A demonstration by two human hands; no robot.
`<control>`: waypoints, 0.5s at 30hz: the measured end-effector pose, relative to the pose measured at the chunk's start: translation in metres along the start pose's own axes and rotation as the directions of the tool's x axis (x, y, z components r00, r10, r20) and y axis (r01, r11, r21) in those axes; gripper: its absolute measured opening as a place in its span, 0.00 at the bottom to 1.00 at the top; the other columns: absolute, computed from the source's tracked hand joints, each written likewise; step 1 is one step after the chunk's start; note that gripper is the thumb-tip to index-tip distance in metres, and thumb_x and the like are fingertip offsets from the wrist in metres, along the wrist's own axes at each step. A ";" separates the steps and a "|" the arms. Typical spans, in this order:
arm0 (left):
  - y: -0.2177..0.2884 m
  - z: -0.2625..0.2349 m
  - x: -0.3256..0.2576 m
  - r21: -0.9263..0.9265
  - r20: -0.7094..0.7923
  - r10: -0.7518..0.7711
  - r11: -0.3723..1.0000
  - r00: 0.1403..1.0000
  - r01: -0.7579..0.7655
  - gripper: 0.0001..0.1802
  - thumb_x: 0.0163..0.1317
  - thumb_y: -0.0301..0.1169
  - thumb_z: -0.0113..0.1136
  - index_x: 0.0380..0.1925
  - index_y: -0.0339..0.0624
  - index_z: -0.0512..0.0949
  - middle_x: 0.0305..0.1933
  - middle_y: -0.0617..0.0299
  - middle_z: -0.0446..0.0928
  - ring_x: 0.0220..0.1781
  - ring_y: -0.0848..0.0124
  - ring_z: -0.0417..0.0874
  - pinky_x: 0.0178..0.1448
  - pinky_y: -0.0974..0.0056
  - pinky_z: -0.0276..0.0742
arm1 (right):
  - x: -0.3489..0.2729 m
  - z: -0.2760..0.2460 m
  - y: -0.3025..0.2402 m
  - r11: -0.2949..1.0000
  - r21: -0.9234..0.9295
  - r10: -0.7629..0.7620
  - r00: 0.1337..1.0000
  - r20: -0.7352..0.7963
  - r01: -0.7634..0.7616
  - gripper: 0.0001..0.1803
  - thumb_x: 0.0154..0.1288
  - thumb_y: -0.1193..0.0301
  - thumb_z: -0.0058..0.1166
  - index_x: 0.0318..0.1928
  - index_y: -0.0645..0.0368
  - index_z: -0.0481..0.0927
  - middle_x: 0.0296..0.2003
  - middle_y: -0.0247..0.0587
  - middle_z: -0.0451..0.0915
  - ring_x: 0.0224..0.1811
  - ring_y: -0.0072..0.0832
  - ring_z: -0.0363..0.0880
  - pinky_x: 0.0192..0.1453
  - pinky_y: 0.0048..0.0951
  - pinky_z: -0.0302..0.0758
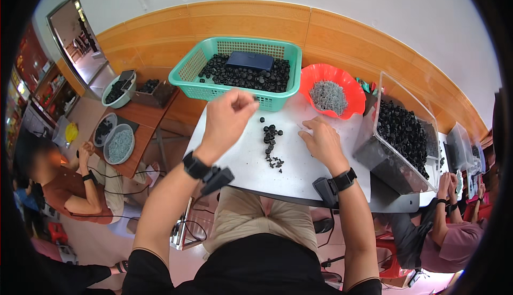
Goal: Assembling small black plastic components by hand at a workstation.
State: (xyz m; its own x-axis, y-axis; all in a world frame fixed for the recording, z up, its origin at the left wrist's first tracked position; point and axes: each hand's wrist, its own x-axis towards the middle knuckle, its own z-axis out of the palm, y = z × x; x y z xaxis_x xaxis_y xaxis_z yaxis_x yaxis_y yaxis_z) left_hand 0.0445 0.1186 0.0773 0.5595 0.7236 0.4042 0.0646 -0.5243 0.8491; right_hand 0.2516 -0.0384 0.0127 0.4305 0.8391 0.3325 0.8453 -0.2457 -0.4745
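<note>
My left hand [228, 118] is raised at the near edge of the green basket [187, 87]. Its fingers are pinched on a small black part [255, 98], mostly hidden by the fingertips. Low over the white table [320, 180], my right hand [324, 141] has its thumb and fingers bent together. Whatever is between them is too small to make out. Between my hands lies a loose row of small black knob-like parts [270, 140], with smaller black pieces at its near end. The basket holds many black round parts [267, 83] and a dark blue flat box [250, 60].
A red scalloped bowl of grey pins [328, 97] stands right of the basket. Farther right, a clear bin [368, 145] is heaped with black parts. People sit at both sides; a brown table [140, 119] on the left carries tubs.
</note>
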 end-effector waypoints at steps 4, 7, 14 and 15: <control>-0.017 0.001 0.057 0.133 -0.073 0.173 0.978 0.982 -0.162 0.08 0.59 0.26 0.70 0.35 0.33 0.83 0.30 0.60 0.85 0.34 0.76 0.83 0.41 0.69 0.78 | 0.013 0.010 0.000 0.997 -0.073 0.028 0.998 0.056 -0.024 0.14 0.63 0.67 0.61 0.46 0.62 0.86 0.45 0.50 0.82 0.44 0.51 0.83 0.47 0.47 0.79; -0.028 0.006 0.071 0.322 -0.061 0.234 0.925 0.970 -0.203 0.10 0.57 0.26 0.69 0.38 0.35 0.84 0.36 0.54 0.86 0.38 0.65 0.86 0.44 0.63 0.81 | 0.020 0.012 -0.001 0.994 -0.090 0.069 0.992 0.107 -0.059 0.11 0.63 0.68 0.59 0.43 0.61 0.86 0.44 0.51 0.82 0.43 0.52 0.83 0.48 0.48 0.78; -0.031 0.033 0.005 0.330 -0.024 0.526 0.807 0.850 -0.490 0.08 0.56 0.28 0.69 0.36 0.39 0.84 0.44 0.54 0.85 0.47 0.54 0.85 0.53 0.56 0.80 | 0.015 0.012 -0.001 0.983 -0.181 -0.011 0.991 0.133 0.035 0.07 0.67 0.72 0.53 0.38 0.63 0.80 0.41 0.51 0.81 0.42 0.53 0.82 0.47 0.50 0.77; -0.032 0.036 -0.004 0.298 0.079 0.439 0.846 0.895 -0.442 0.09 0.56 0.28 0.69 0.36 0.39 0.84 0.43 0.54 0.85 0.48 0.55 0.84 0.53 0.56 0.80 | 0.014 0.011 -0.003 0.983 -0.178 -0.013 0.991 0.135 0.038 0.07 0.67 0.72 0.53 0.38 0.63 0.80 0.41 0.51 0.81 0.42 0.53 0.82 0.47 0.50 0.77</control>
State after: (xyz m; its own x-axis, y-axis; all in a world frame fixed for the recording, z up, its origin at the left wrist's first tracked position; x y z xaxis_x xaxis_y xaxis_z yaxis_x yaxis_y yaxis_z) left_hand 0.0704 0.1164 0.0361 0.5940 0.3818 0.7081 0.0541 -0.8971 0.4384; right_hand 0.2521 -0.0209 0.0100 0.3723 0.9003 0.2255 0.9037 -0.2963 -0.3091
